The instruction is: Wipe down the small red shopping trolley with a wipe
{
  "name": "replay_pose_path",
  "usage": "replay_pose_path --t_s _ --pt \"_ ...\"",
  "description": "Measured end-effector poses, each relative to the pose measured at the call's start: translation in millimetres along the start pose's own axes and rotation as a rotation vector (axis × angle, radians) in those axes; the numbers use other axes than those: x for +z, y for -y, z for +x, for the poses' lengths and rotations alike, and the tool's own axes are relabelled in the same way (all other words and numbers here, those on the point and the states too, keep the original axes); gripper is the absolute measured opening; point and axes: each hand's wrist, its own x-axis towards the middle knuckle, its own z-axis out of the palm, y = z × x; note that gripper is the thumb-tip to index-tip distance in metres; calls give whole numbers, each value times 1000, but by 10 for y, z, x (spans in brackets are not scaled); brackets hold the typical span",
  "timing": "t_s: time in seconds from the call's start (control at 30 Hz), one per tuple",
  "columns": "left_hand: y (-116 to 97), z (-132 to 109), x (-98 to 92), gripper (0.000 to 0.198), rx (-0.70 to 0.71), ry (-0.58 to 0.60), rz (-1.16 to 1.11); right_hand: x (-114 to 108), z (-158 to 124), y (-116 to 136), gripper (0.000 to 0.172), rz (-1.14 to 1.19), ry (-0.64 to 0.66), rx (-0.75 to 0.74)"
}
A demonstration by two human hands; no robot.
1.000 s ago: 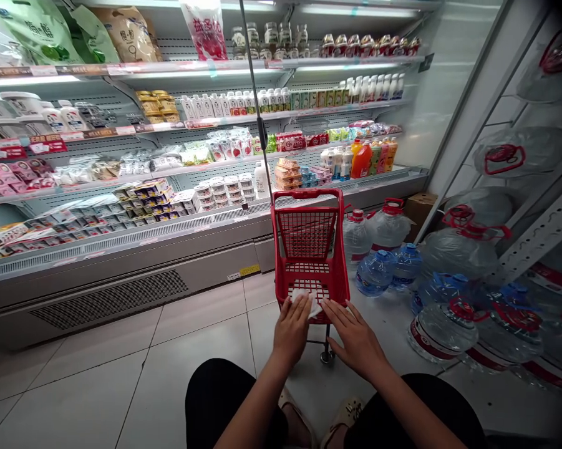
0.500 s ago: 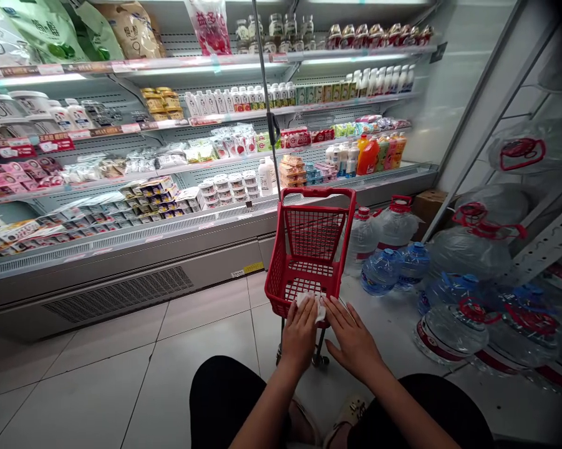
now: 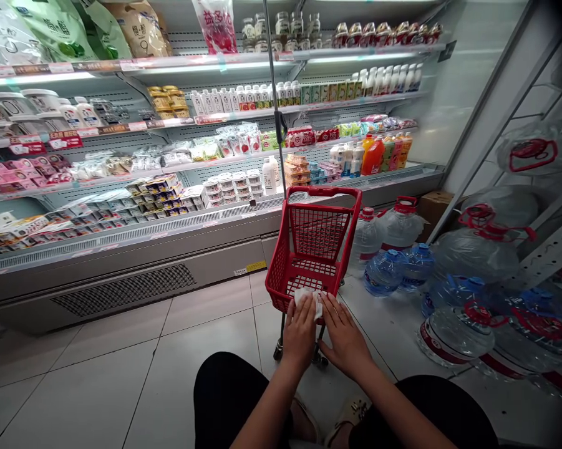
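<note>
A small red plastic shopping cart [image 3: 315, 240] stands on the tiled floor in front of me, a thin metal pole [image 3: 275, 100] rising from its far left corner. My left hand [image 3: 300, 330] presses a white cloth [image 3: 307, 295] against the cart's near rim. My right hand [image 3: 343, 337] lies flat beside it on the same rim, its fingers touching the cloth's edge. My knees in black trousers show at the bottom.
An open refrigerated case [image 3: 135, 237] with several shelves of dairy and drinks fills the left and back. Large water jugs [image 3: 453, 324] lie stacked on the floor to the right, beside a white rack [image 3: 542, 249]. A cardboard box [image 3: 433, 206] sits behind them.
The cart has turned, its near end swinging left and its front right. Both hands have followed on the near rim, still on the cloth.
</note>
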Motion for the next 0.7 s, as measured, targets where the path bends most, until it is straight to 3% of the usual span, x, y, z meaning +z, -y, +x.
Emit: replay_pose_path --t_s 0.07,0.17,0.27,0.33,0.4,0.57,0.63,0.7 --pt "-10 -5 -18 62 45 8 0 -5 35 -104 86 2 4 -52" --pt "221 -4 -73 63 49 19 3 -46 173 -402 69 6 22 -109" --pt "500 20 -96 66 -36 11 9 -63 381 -692 53 2 46 -151" --pt "571 45 -79 66 -107 4 17 -30 498 -762 50 14 69 -192" --pt "505 66 -43 65 -151 5 18 34 564 -701 53 31 69 -194" --pt "80 52 34 60 -84 22 -19 150 549 -288 76 52 36 -113" --pt "36 12 17 59 -81 6 -13 133 542 -201 85 64 44 -121" --pt "119 -40 -31 60 -55 2 -2 91 578 -221 88 76 61 -164"
